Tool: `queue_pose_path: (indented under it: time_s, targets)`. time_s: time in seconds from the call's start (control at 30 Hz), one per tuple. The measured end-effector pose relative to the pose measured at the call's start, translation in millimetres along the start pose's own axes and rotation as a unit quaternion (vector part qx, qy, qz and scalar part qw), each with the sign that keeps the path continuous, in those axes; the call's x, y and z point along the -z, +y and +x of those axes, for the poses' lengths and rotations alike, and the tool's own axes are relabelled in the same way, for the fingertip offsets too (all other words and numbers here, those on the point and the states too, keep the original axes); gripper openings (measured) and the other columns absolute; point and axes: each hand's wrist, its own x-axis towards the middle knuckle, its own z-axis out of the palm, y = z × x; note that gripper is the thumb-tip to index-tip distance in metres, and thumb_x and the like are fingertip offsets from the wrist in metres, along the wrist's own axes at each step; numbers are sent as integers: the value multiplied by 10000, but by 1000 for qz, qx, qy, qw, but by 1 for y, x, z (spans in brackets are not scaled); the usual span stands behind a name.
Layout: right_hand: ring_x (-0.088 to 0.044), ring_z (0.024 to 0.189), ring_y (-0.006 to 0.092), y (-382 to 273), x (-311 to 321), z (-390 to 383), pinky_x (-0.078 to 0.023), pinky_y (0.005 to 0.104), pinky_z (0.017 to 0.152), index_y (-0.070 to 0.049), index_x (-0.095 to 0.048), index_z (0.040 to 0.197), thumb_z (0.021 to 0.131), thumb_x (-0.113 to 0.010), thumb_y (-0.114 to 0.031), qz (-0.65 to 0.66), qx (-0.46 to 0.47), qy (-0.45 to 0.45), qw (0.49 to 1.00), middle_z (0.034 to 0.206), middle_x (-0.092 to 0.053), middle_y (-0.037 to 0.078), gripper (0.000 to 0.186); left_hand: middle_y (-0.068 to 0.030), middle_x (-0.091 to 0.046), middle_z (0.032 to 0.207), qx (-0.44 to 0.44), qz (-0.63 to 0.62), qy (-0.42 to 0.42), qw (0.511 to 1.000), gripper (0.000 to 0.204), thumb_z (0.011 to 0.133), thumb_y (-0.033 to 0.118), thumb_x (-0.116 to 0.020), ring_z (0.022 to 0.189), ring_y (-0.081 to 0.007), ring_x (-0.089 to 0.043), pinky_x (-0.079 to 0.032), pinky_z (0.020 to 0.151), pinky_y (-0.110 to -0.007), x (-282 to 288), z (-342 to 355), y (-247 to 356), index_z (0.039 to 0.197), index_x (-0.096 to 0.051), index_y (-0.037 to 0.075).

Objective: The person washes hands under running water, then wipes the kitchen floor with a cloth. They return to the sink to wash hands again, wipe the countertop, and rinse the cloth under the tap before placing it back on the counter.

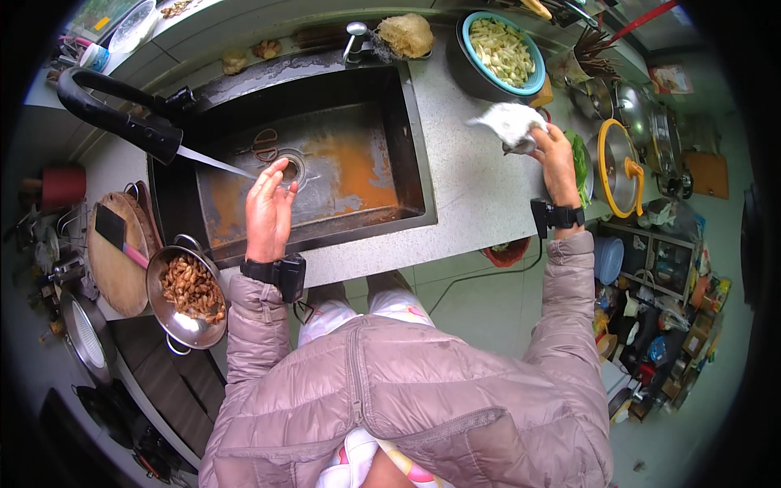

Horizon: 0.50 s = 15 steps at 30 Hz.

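Observation:
My left hand (270, 213) hovers over the near left of the dark sink (325, 228), empty, its fingers stretched out. Water runs from the black faucet (122, 122) in a thin stream that ends by my fingertips. Beyond them are the round drain (290, 168) and a reddish-brown looped item (265, 146) I cannot make out. Orange-brown residue coats parts of the sink floor. To the right, above the counter, my right hand (558, 167) grips a white cloth (512, 124), blurred at its loose end. Leafy greens (580, 167) lie just beyond that hand.
Left of the sink are a metal pan (183, 321) of brown food pieces and a round cutting board (114, 264) with a cleaver (111, 226) on it. Chopped pale vegetables fill a blue colander (540, 73) at back right. A yellow-rimmed glass lid (606, 175) stands far right.

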Motion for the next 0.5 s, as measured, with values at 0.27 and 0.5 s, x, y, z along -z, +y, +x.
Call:
queue_pose_path:
  time_s: [0.27, 0.5]
  targets:
    - [-96, 1457, 415, 159, -81, -59, -89, 468, 1189, 159, -141, 1445, 902, -544, -498, -538, -17, -12, 843, 1535, -113, 342, 943, -26, -562, 1254, -5, 6, -1, 1000, 256, 980, 109, -518, 1056, -111, -512, -442, 928, -326, 22, 4, 7, 1215, -580, 26]
    - [-93, 1464, 405, 92, -238, -98, -93, 440, 1197, 106, -148, 1473, 921, -531, -450, -368, 277, -314, 830, 1541, -130, 325, 872, -30, -543, 1263, -1, 0, 1, 1000, 249, 985, 115, -514, 1034, -102, -486, -434, 926, -328, 22, 6, 16, 1211, -568, 24]
